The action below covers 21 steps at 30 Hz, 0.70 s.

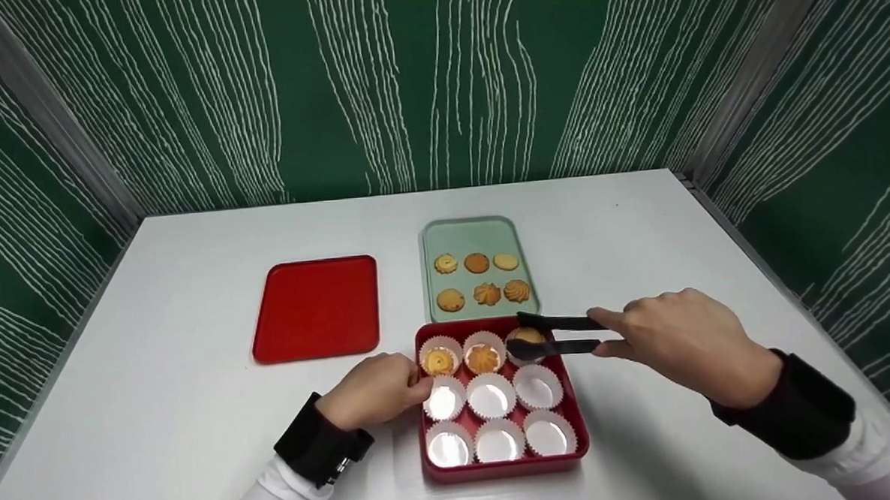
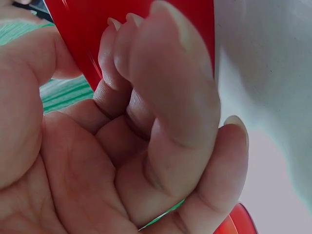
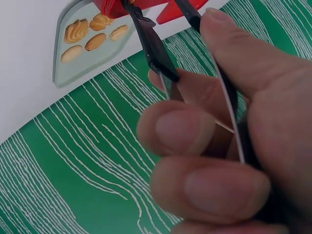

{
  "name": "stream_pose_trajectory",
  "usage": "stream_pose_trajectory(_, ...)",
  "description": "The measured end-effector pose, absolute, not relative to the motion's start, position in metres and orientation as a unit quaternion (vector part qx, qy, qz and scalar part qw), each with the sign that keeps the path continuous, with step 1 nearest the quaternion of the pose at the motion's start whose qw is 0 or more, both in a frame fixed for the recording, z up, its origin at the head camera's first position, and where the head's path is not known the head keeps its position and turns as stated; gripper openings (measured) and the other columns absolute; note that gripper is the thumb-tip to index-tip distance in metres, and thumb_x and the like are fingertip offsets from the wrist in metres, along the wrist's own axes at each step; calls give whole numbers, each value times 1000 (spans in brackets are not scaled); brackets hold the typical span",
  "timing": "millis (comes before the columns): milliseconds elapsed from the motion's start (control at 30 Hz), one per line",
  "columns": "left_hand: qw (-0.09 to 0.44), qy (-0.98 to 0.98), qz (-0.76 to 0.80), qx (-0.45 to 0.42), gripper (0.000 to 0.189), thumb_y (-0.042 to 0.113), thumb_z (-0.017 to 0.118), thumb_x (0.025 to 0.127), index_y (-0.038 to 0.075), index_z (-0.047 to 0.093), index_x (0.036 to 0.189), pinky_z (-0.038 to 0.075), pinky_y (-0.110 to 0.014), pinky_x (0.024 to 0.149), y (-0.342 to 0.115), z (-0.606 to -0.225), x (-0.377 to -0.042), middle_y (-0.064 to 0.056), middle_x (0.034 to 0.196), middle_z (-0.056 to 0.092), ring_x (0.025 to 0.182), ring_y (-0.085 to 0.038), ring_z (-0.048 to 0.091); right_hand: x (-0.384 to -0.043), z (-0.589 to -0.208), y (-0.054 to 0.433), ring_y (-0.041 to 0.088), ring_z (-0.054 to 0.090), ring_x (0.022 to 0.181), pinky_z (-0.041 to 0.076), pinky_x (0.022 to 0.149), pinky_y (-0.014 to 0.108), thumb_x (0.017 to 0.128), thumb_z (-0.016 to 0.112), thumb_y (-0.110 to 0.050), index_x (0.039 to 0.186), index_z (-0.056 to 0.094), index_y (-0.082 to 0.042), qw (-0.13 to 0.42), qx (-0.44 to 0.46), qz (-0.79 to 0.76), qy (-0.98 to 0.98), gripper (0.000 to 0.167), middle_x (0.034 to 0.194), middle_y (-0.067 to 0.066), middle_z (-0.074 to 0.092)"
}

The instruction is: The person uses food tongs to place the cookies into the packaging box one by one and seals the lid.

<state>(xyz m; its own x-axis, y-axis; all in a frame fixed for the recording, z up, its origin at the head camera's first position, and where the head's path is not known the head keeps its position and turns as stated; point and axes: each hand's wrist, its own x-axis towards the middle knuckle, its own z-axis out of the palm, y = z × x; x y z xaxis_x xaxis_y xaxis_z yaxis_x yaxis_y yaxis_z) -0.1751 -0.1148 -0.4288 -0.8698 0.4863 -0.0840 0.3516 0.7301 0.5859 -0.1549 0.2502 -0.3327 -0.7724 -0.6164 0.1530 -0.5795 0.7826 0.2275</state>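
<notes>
My right hand (image 1: 682, 337) holds black tongs (image 1: 569, 347), whose tips reach over the back right cup of a red box (image 1: 503, 469). A round cookie (image 1: 528, 336) is in that cup at the tips; whether they still pinch it I cannot tell. The box is lined with several white paper cups (image 1: 490, 396). A swirled cookie (image 1: 438, 361) sits in the back left cup and a flower-shaped cookie (image 1: 483, 358) in the back middle one. My left hand (image 1: 376, 392) grips the box's left wall, its fingers curled against the red side in the left wrist view.
Behind the box lies a pale green tray (image 1: 468, 236) with several cookies (image 1: 476, 263) in two rows. A red square tray or lid (image 1: 316, 308) lies to the left on the white table (image 1: 191, 276). A green wall (image 1: 482, 75) with white lines stands behind.
</notes>
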Motion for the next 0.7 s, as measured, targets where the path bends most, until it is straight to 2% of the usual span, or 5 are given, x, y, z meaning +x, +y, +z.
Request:
stream_pose_trajectory(400,108,923,280,241,53,22,62,101,20,40,53,30,-27,54,-114,-428,-176,12,50,31,53,-9,37,-157,-340,243,14,39,48,40,43,35,87,88,-36,98,66,-14,120,326,-95,-933,33,58,-4,46)
stream_pose_trajectory(700,110,924,280,237,53,22,62,101,20,40,53,29,-28,54,-115,-428,-176,13,49,31,52,-9,36,-157,-338,242,15,39,47,41,43,35,87,88,-38,102,68,-14,133,327,-102,-930,35,58,-3,46)
